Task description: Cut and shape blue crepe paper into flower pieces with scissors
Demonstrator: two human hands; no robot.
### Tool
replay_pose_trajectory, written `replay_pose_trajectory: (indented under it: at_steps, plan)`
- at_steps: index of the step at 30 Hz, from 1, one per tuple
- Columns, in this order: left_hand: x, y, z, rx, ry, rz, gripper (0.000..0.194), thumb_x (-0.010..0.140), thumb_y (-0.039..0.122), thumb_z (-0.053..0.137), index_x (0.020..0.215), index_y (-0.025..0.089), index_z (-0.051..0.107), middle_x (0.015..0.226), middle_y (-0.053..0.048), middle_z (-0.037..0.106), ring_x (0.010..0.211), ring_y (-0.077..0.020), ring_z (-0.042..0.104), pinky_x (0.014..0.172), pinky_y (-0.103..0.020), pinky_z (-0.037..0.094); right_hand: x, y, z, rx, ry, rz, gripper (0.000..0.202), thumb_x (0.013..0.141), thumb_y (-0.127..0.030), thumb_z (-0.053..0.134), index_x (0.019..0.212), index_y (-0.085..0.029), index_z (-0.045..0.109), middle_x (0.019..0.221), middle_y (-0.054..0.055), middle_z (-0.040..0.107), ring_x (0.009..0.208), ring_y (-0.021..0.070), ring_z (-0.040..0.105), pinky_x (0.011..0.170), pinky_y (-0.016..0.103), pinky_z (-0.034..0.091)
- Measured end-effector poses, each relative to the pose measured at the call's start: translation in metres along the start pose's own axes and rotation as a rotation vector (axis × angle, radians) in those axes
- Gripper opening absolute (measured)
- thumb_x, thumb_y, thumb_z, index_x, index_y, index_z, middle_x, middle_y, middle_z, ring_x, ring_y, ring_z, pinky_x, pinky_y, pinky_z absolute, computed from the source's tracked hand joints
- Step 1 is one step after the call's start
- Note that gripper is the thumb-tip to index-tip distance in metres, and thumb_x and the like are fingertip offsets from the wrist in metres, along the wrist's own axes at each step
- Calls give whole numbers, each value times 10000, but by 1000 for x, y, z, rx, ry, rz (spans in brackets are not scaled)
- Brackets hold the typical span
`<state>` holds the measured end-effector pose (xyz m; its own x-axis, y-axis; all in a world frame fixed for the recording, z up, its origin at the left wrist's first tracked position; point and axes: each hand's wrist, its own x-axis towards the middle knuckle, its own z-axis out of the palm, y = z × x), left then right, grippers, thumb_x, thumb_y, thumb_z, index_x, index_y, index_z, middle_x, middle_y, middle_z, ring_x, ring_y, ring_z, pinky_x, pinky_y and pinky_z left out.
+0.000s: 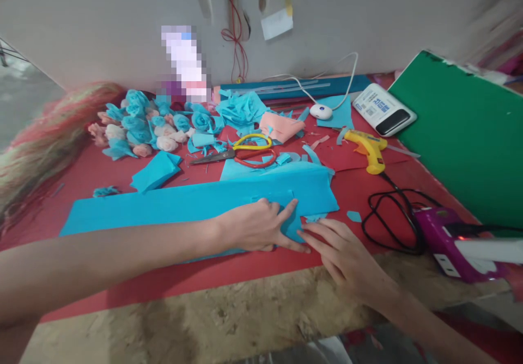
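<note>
A long strip of blue crepe paper (163, 208) lies flat across the red sheet. My left hand (255, 225) presses down on its right part, thumb and index finger spread apart, the other fingers curled. Close beside it, my right hand (347, 252) has its fingers stretched out, fingertips touching the paper's right-hand lower edge. Whether anything is pinched under those fingertips is hidden. Just beyond the strip are scissors (241, 154) with one yellow and one red handle, slightly open. A folded stack of blue paper (156, 171) sits behind the strip's left half.
Blue, pink and white paper roses (141, 124) are heaped at the back left. A yellow glue gun (368, 147) lies right, its black cord running near a purple power strip (445, 238). A white device (384, 110) leans by a green board (469, 140). Paper scraps surround the scissors.
</note>
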<state>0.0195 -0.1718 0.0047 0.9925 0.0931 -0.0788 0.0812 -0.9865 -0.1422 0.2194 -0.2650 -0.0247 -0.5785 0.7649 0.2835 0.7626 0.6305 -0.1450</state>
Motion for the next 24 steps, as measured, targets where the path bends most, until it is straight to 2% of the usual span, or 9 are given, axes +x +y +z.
replay_pose_trajectory:
  at_steps: [4,7,10,13,17,20,24]
  plan:
    - [-3,-2,0,21,-9,32,524,812,378,488,1290,417,277,1345,-140,421,638,-165,549,511,-282,315,3,-1,1,-28,-25,-28,400,814,-67,302,1066,-99,611,1105,66,618,1002,212,485,811,365,471]
    - [-5,-9,5,19,10,36,504,812,337,464,1294,325,315,1373,-144,380,680,-186,565,477,-283,299,1,1,2,-40,-22,-12,394,812,-73,309,1048,-100,623,1099,73,622,990,219,488,810,380,480]
    - [-5,-16,10,-10,36,68,535,796,262,473,1312,249,330,1432,-62,301,690,-172,555,445,-301,292,0,1,3,-41,-13,-17,400,804,-67,308,1043,-95,628,1030,88,645,968,226,499,802,395,484]
    - [-4,-22,13,-56,41,126,565,796,233,475,1336,251,308,1431,20,309,725,-160,549,476,-314,333,0,1,2,-35,-18,-16,410,792,-56,313,1053,-105,626,1020,90,646,966,224,503,795,391,484]
    - [-4,-32,17,-96,70,46,450,865,307,381,1309,231,371,1384,-19,394,701,-139,561,513,-297,343,-1,1,3,-11,-43,-9,425,781,-46,327,1096,-116,603,1136,86,604,987,212,498,825,380,471]
    - [-5,-39,19,-55,76,-32,447,898,354,302,1308,196,383,1360,-54,425,654,-134,568,513,-298,345,-2,1,3,-3,-44,-7,426,778,-42,330,1101,-110,599,1158,83,593,993,211,493,832,380,469]
    - [-2,-46,16,29,65,-131,409,904,290,305,1249,133,458,1306,-90,486,707,-154,591,520,-288,364,-1,0,1,30,-42,6,436,764,-23,325,1090,-104,603,1134,74,607,969,211,495,825,385,473]
